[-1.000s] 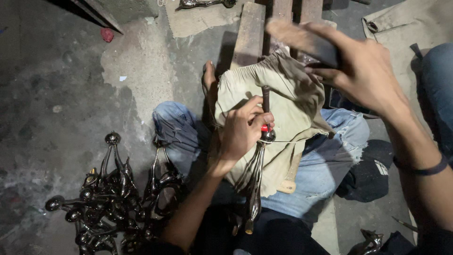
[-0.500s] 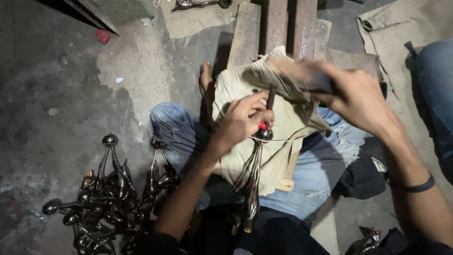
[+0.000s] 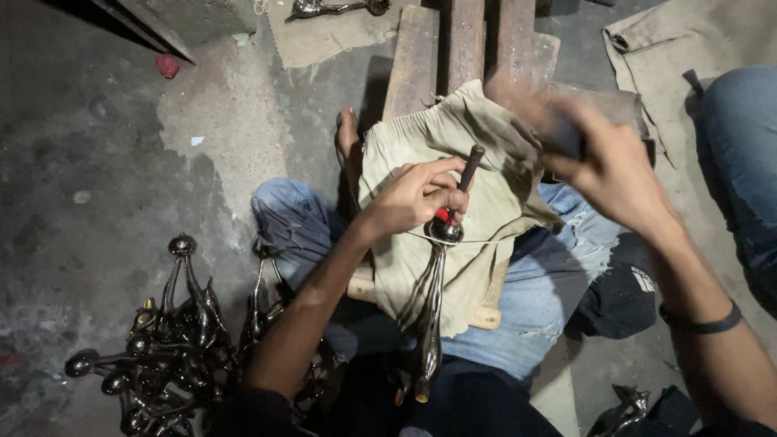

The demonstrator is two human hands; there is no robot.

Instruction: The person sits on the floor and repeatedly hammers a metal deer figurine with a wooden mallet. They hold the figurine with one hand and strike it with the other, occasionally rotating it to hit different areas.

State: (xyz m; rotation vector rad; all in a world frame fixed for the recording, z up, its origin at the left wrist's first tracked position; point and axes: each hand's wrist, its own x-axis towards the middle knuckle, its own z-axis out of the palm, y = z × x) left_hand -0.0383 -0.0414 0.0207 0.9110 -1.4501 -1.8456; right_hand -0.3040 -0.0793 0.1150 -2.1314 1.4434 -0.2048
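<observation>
My left hand (image 3: 417,197) grips a dark, shiny curved metal piece (image 3: 431,311) near its round knob, where a thin dark rod (image 3: 470,164) sticks up from my fist. The piece lies lengthwise over a beige cloth (image 3: 429,162) spread on my lap. My right hand (image 3: 603,166) is blurred, raised over the cloth's right side, fingers curled around a small dark object that I cannot make out. A dark band sits on my right wrist.
A pile of similar dark metal pieces (image 3: 158,348) lies on the concrete floor at lower left. Wooden planks (image 3: 453,48) run away from my lap. Another metal piece (image 3: 336,8) rests at the top edge. A second person's jeans-clad knee (image 3: 740,154) is at right.
My right hand has swung down and leftward toward the cloth, staying blurred. My left hand keeps its hold on the metal piece, hardly shifting.
</observation>
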